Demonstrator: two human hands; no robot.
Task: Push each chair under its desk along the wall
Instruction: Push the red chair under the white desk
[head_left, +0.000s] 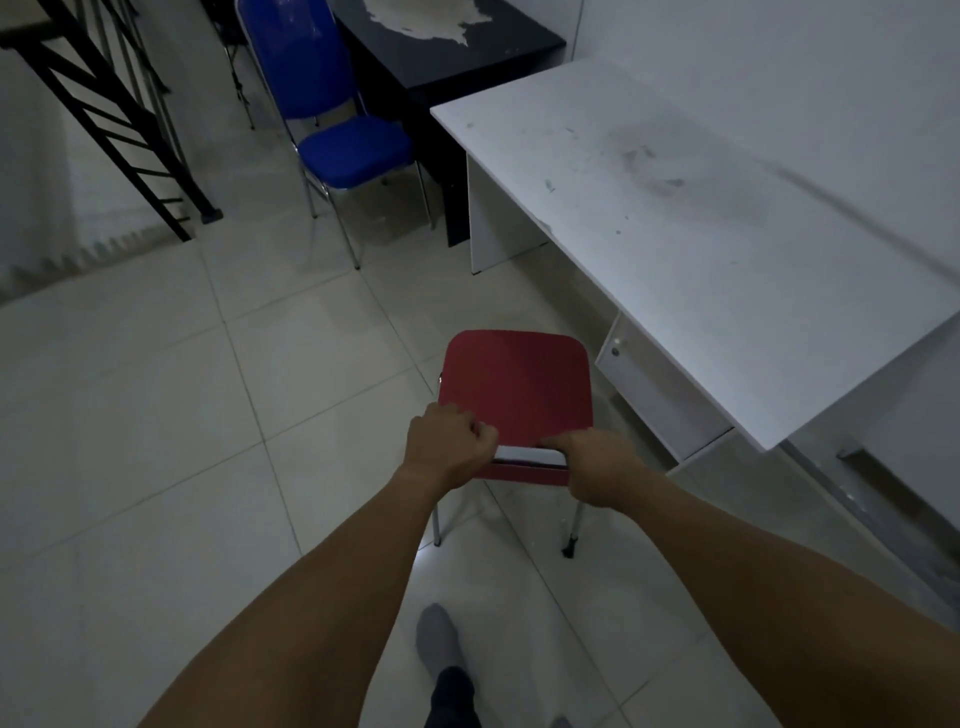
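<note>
A red chair (514, 387) with metal legs stands on the tiled floor, left of the white desk (691, 244) and outside it. My left hand (447, 447) grips the left end of the chair's backrest top, and my right hand (597, 467) grips the right end. Farther back, a blue chair (353, 153) stands beside a black desk (441, 52), its seat partly next to the desk's side panel. Both desks sit against the white wall on the right.
A black metal stair railing (119, 119) slants across the upper left. The white desk has a drawer unit (654, 400) under its near end. My foot in a grey sock (439, 644) is on the floor below the chair. Open tiled floor lies to the left.
</note>
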